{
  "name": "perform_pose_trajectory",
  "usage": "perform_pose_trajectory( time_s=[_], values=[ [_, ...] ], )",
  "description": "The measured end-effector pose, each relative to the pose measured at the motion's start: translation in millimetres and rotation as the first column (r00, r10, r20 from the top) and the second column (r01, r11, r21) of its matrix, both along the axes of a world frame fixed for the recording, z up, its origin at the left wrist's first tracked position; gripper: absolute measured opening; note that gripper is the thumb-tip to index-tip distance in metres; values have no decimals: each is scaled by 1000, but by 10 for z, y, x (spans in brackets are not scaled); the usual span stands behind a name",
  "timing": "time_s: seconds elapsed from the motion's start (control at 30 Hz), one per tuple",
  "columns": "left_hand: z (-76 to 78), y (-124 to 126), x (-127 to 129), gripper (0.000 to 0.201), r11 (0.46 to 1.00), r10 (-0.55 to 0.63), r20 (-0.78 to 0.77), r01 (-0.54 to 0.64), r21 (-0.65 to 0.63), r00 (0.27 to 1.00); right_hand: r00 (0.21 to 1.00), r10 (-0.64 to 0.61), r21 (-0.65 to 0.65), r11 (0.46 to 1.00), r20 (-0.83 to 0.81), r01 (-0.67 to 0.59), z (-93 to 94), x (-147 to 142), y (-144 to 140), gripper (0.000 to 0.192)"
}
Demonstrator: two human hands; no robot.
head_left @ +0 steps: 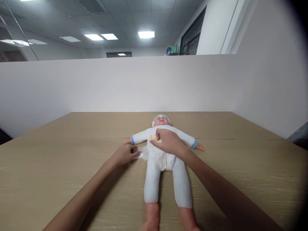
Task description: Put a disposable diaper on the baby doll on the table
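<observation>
A baby doll (pixel 151 186) in a white suit with blue cuffs lies on its back on the table, arms spread, feet toward me. Around its hips is a white diaper (pixel 166 162) with a yellow line down the front. My left hand (pixel 125 154) is closed, pinching the diaper's thin side flap (pixel 143 152), which is pulled out to the doll's left-of-view side. Over the belly, my right hand (pixel 168 141) has its fingers curled and its thumb stretched toward the diaper's yellow-marked upper edge. The palm and some fingertips are hidden.
The wood-grain table (pixel 60 179) has a seam running across it beyond the doll. A white partition (pixel 120 85) rises at the table's back, and a white wall (pixel 264 86) stands to the right. The doll wears a white headband (pixel 161 117) with blue lettering.
</observation>
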State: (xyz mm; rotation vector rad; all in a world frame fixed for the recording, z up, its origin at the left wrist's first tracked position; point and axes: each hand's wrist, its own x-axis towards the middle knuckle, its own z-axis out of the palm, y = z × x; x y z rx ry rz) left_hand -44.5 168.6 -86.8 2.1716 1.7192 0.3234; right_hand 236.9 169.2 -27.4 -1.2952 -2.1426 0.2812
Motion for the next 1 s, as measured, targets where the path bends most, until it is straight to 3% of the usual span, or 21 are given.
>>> perform_pose_trajectory(
  time_s=[0.13,0.23,0.43,0.57,0.7,0.83,0.9,1.0],
  values=[
    [77,-27,-37,56,993,-33,44,38,-108,998,999,-45,-35,998,13,45,-73,-40,65,38],
    [170,-40,21,55,987,-60,180,86,-137,982,999,-50,-47,998,22,51,-86,-35,70,39],
    [452,103,251,55,990,46,529,34,-140,847,999,-20,-47,999,39,22,-79,-28,48,41],
    [540,247,526,59,979,1,632,127,-157,775,999,13,-56,998,45,-10,-62,-6,24,53],
    [457,321,766,53,962,-36,728,220,-159,684,999,35,-66,997,38,-33,-67,13,45,41],
    [257,356,804,52,998,10,807,41,-42,591,999,21,-68,998,33,-18,-106,27,106,36],
    [166,355,780,55,999,-35,793,22,27,609,999,18,-71,997,28,-16,-118,30,128,35],
    [106,319,756,59,994,-105,722,88,61,684,1000,17,-77,997,18,-16,-114,32,134,36]
  ],
)
